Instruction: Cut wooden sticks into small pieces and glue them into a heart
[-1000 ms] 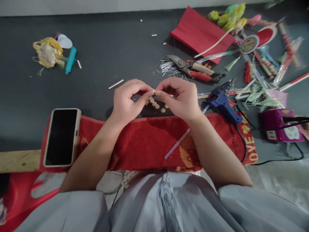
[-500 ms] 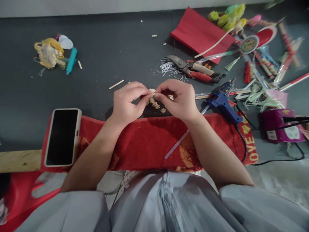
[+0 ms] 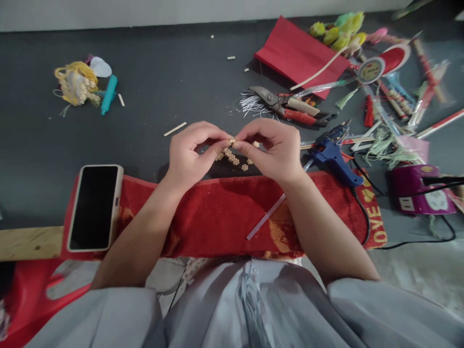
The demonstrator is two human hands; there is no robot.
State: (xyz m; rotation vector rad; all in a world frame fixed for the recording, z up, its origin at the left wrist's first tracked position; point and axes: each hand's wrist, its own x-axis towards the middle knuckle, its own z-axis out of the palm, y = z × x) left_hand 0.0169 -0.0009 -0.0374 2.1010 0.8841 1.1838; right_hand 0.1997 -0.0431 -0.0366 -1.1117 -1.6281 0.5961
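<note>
Between the fingertips of both hands is a small pale flower-shaped piece. My left hand pinches it from the left, thumb against forefinger. From the right, my right hand grips its other side the same way, fingers curled. Right below the fingertips, several small beige flower-shaped pieces lie in a short row on the dark table. One loose piece sits nearer the red towel, and others show partly beside my right hand.
A blue glue gun, pruning shears and red paper lie to the right, among craft bits and a ribbon spool. On the left are a phone, a teal tube and yellow yarn. A thin stick lies beyond my left hand.
My right hand has shifted slightly right and its fingertips have turned a little. The small piece shows more clearly between the fingers. The view has tilted slightly.
</note>
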